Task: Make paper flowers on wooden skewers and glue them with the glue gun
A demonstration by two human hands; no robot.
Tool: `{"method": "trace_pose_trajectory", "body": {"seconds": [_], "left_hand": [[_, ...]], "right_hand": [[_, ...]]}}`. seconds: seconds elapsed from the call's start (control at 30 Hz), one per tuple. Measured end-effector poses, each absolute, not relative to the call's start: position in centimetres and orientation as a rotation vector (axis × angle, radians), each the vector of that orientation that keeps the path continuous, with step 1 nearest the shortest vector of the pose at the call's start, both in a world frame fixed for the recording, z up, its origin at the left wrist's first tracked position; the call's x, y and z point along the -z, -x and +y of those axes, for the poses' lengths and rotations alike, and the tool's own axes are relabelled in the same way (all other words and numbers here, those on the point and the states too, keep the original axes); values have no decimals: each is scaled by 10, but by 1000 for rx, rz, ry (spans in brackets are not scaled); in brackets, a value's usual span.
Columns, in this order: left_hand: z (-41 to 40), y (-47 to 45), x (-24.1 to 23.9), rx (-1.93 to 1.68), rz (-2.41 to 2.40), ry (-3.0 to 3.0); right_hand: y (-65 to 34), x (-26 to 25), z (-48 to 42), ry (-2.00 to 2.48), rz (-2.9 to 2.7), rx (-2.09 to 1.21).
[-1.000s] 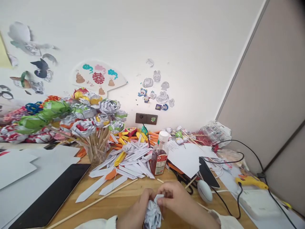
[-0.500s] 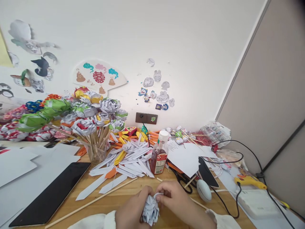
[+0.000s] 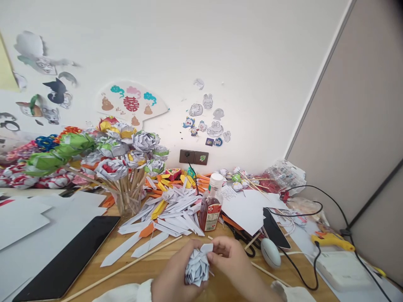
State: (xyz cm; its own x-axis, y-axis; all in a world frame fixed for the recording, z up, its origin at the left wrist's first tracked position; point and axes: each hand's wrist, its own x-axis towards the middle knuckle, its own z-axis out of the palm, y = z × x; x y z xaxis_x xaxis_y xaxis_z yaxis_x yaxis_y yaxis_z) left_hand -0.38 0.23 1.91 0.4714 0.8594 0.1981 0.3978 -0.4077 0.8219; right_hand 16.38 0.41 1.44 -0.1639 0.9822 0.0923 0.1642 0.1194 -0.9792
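A white folded-paper flower is in my left hand, whose fingers wrap round its left side and underneath. At the flower's upper right, a white paper petal sticks out. My right hand pinches at that edge with thumb and forefinger, close against the flower. Beyond the hands lies a loose pile of folded white paper strips, with some orange and yellow ones among them. A thin wooden stick lies on the wooden table left of my hands.
A sauce bottle stands behind my hands. To its left, a clear cup holds paper flowers on sticks. A black tablet lies at left. Scissors, a white mouse-shaped object, and a yellow glue gun with cables are at right.
The paper flower has tipped so its layered top shows more, and has shifted slightly up and left. The petal at its upper right now stands out more beside my right fingertips.
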Motion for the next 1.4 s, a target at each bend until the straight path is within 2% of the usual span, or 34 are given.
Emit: {"method": "trace_pose_trajectory", "body": {"seconds": [0.5,0.7,0.93,1.2,1.4], "left_hand": [[0,3,-17,-829,1059,-1975],[2,2,-17,-810,996,-1993],[8,6,-26,-974,919,-2013],[4,7,-29,-972,859,-1967],[6,9,-34,-997,877,-1892]], "right_hand": [[-163,-18,-2,1316,-1891,-637],[-162,-19,-9,1325,-2138,-88],[-160,-18,-17,918,-2147,348],[-158,-32,-18,811,-2104,68],[-161,-25,-15,786,-2058,-89]]}}
